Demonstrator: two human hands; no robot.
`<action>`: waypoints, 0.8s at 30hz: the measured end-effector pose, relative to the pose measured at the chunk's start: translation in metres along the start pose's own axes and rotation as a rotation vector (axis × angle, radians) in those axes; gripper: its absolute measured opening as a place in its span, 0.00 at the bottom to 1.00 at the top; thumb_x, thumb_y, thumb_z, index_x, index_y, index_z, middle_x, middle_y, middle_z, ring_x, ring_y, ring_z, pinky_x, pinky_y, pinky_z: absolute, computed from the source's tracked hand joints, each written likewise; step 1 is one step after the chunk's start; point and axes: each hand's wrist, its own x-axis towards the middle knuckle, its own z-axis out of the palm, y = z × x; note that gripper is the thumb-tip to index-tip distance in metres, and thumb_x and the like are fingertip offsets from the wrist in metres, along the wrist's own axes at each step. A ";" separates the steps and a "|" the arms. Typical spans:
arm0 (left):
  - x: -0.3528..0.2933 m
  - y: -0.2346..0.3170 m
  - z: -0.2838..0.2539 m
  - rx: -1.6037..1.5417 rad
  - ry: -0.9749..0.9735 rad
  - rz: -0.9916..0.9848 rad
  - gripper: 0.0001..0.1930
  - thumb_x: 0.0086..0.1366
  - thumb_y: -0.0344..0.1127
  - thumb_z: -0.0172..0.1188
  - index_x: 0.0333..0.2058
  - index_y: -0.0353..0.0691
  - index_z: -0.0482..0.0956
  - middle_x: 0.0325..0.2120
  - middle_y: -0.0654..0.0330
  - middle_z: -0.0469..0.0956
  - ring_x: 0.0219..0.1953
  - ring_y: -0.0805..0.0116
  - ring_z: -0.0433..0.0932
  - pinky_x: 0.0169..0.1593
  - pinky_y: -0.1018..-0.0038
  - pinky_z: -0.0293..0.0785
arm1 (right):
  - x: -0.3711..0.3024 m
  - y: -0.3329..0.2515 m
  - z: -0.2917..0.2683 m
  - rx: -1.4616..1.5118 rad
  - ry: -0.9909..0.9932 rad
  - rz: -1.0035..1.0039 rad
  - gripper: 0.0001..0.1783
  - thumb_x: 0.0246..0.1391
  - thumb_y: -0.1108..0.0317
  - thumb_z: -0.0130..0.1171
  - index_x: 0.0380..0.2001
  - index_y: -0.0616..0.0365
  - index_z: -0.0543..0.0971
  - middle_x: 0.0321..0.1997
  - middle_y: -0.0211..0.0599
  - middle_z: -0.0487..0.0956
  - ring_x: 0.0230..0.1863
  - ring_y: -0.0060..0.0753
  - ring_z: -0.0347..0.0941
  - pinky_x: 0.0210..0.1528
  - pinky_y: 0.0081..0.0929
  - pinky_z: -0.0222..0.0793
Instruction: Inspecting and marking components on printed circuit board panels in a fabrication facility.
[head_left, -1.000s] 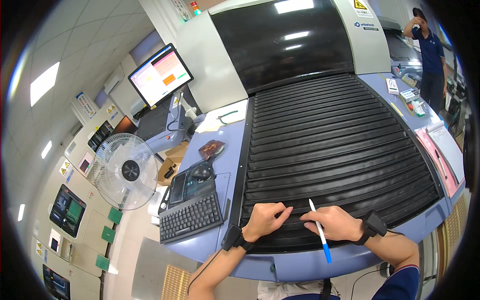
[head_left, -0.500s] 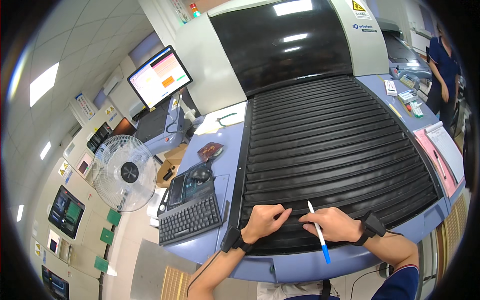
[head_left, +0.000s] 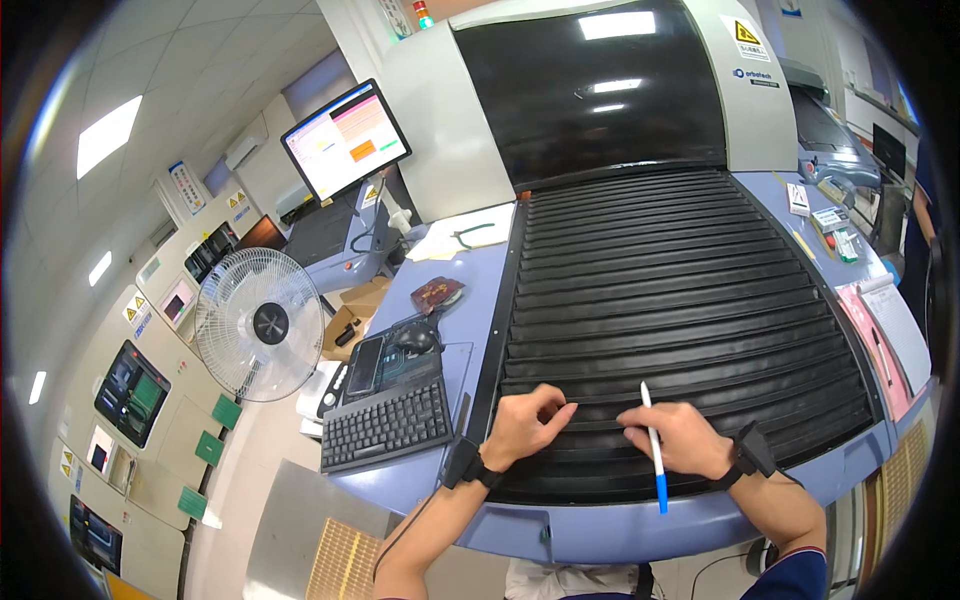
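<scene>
My right hand [head_left: 682, 440] grips a white pen [head_left: 655, 445] with a blue end; its blue end points toward me and its white end away. The pen lies over the ribbed black bellows cover [head_left: 690, 300] of a large machine. To the left, my left hand [head_left: 525, 425] is loosely curled above the near left part of the cover, with a gap between thumb and fingers and nothing seen in it. I cannot tell whether either hand touches the ribs. Each wrist carries a black strapped device.
On the left ledge are a black keyboard [head_left: 388, 425], a mouse [head_left: 414, 338], a dark red packet [head_left: 438, 294] and green-handled pliers [head_left: 475, 232]. A monitor [head_left: 346, 140] and a fan [head_left: 262, 323] stand farther left. Small boxes and a clipboard [head_left: 897, 325] lie right. A person [head_left: 918, 230] stands at the far right.
The view has shifted, so the machine sits slightly farther right. My left hand's thumb and fingers look more apart. The pen stays in my right hand, more upright in the picture.
</scene>
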 end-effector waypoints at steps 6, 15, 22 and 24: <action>0.003 -0.019 -0.014 0.042 0.065 -0.123 0.06 0.60 0.29 0.67 0.32 0.38 0.78 0.18 0.59 0.80 0.21 0.69 0.83 0.26 0.76 0.77 | 0.014 0.020 -0.016 0.034 0.368 0.122 0.19 0.48 0.77 0.64 0.46 0.60 0.81 0.31 0.48 0.82 0.31 0.44 0.81 0.36 0.34 0.77; 0.002 -0.032 -0.014 0.095 0.108 -0.083 0.07 0.59 0.29 0.66 0.32 0.40 0.76 0.17 0.60 0.78 0.21 0.64 0.82 0.26 0.73 0.76 | 0.011 0.049 -0.033 0.033 0.529 0.247 0.27 0.42 0.85 0.55 0.50 0.61 0.80 0.45 0.39 0.84 0.33 0.20 0.74 0.40 0.19 0.71; 0.008 -0.024 -0.017 0.233 0.149 -0.177 0.19 0.61 0.37 0.66 0.50 0.40 0.77 0.29 0.56 0.85 0.29 0.59 0.85 0.34 0.69 0.80 | 0.013 0.062 -0.047 -0.021 0.546 0.290 0.23 0.48 0.84 0.55 0.50 0.61 0.79 0.48 0.41 0.83 0.46 0.26 0.79 0.43 0.20 0.72; 0.007 -0.028 -0.011 0.331 0.204 -0.153 0.25 0.62 0.41 0.64 0.57 0.38 0.74 0.38 0.53 0.84 0.34 0.56 0.85 0.36 0.66 0.81 | 0.009 0.077 -0.053 -0.085 0.574 0.213 0.18 0.52 0.82 0.58 0.48 0.61 0.80 0.47 0.42 0.84 0.47 0.29 0.81 0.45 0.22 0.72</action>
